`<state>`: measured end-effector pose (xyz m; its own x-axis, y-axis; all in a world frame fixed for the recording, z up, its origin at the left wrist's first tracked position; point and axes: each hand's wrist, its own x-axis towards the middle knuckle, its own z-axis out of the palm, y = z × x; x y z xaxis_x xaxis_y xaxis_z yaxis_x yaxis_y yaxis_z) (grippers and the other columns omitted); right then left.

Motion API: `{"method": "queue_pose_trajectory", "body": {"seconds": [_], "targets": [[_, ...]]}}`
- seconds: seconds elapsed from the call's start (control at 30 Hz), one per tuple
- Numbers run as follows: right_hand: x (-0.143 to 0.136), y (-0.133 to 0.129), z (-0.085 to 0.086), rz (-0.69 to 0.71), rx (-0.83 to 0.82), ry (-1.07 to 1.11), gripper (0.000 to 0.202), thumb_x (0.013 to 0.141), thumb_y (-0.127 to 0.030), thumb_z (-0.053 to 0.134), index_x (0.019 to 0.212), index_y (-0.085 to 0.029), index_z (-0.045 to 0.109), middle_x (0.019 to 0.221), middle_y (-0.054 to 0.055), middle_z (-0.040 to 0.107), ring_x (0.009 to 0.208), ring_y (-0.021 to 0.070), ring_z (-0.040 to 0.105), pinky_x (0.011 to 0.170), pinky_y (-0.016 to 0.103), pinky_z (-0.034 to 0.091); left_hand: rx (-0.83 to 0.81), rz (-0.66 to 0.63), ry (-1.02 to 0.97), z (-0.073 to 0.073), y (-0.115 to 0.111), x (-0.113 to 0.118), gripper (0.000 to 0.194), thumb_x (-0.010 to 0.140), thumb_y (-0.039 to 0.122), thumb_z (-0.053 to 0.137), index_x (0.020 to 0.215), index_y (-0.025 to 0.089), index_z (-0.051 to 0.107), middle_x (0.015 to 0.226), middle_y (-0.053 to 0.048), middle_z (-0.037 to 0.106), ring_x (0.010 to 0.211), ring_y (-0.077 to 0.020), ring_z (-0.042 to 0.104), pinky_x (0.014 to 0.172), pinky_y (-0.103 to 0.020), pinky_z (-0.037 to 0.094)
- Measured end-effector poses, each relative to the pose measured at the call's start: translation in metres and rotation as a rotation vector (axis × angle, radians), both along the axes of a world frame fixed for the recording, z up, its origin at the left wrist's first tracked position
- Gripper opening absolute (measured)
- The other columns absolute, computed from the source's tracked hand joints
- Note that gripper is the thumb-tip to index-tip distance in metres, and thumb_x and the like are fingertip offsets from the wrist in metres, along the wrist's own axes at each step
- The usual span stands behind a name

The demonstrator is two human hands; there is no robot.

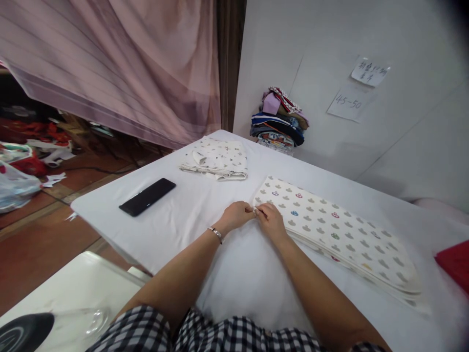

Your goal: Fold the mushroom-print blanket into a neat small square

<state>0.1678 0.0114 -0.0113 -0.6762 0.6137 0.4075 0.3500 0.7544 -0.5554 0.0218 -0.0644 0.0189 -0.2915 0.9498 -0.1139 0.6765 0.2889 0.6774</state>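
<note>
A person's two bare hands meet near the middle of a white-covered table (198, 215), seen from above and behind. The left hand (236, 215), with a silvery bracelet (217, 234) at its wrist, is mostly closed, thumb and forefinger pinched on a small whitish bit (255, 211). The right hand (270, 221) is also curled nearly closed, its thumb and fingertips pinching the same bit from the other side; whether the bit belongs to the cloth there is too small to tell. Both pinches are at the near left corner of the long folded cloth (330, 227), which is cream with grey, cloud-like shapes and a few red, blue and green ones. It lies flat in several layers, stretching away to the right past the right forearm. Farther back and to the left, a smaller folded cloth (223, 155) with a tiny dark print rests near the table's far corner. A black phone (147, 196) lies slantwise near the left edge. Beyond the table, by a pale wall (330, 39), is a stack of folded fabrics (279, 120); two paper notes are on the wall, the lower note (346, 103) reading "45-50". A pink curtain (146, 63) hangs at upper left, and something red (456, 264) shows at the right edge.
</note>
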Motion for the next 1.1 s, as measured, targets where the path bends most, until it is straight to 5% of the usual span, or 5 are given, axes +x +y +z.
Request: {"method": "queue_pose_trajectory", "body": {"seconds": [0.27, 0.87, 1.1], "targets": [[0.002, -0.004, 0.002, -0.037, 0.010, 0.093, 0.025, 0.093, -0.031, 0.041, 0.088, -0.023, 0.064, 0.091, 0.006, 0.063, 0.089, 0.0209, 0.055, 0.081, 0.035, 0.045, 0.014, 0.036, -0.015, -0.002, 0.001, -0.001, 0.013, 0.072, 0.025, 0.055, 0.070, 0.020, 0.067, 0.076, -0.001, 0.069, 0.070, -0.0149, 0.058, 0.059, -0.024, 0.039], [-0.003, -0.009, -0.009, -0.045, 0.213, -0.160, 0.018, 0.088, -0.022, 0.050, 0.098, -0.020, 0.065, 0.095, 0.008, 0.062, 0.089, 0.0239, 0.051, 0.079, 0.037, 0.041, 0.007, 0.022, -0.139, -0.002, 0.002, -0.011, 0.014, 0.069, 0.028, 0.055, 0.066, 0.018, 0.065, 0.065, 0.001, 0.063, 0.063, -0.0133, 0.053, 0.056, -0.024, 0.036], [-0.003, -0.011, -0.007, -0.062, 0.226, -0.150, 0.017, 0.085, -0.016, 0.052, 0.096, -0.019, 0.065, 0.093, 0.007, 0.062, 0.088, 0.0225, 0.051, 0.077, 0.035, 0.040, -0.027, 0.056, -0.132, 0.001, 0.002, -0.010, 0.039, 0.072, 0.050, 0.054, 0.052, 0.017, 0.051, 0.052, 0.004, 0.043, 0.054, -0.0109, 0.038, 0.049, -0.025, 0.027]]}}
